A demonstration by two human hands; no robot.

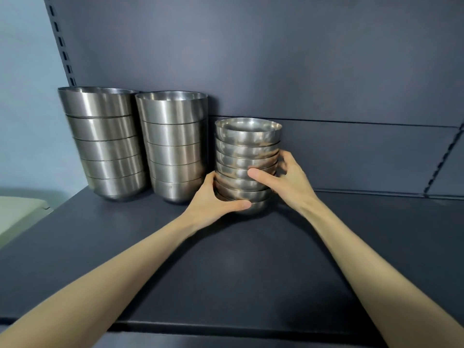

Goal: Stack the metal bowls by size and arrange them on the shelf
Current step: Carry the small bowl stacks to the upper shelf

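A stack of small metal bowls stands on the dark grey shelf, toward its back and a little right of the middle. The bowls are nested, rims up, and the column leans slightly; about seven or eight rims show, though the lower ones are partly covered by fingers. Whether the bottom bowl rests fully on the shelf or is just clear of it cannot be told.

Just left of it stand two taller stacks of large metal bowls, side by side and close together: the nearer stack sits just beside the small stack, and the far-left stack stands at the shelf's left end. Each shows five bowls.

The shelf surface is matte and dark, with a rounded front edge. Behind it rises a dark grey back panel with a horizontal seam, and slotted uprights run along the left side and the right side. Beyond the left upright is a pale blue wall, and below it a pale green surface, cut off by the frame.

Both forearms reach in from the bottom corners, bare. The left hand cups the lowest bowls from the left, thumb across the front. The right hand wraps the stack's right side at mid-height, thumb pressed to the front and fingers hidden behind. Both hands are closed around the small stack.
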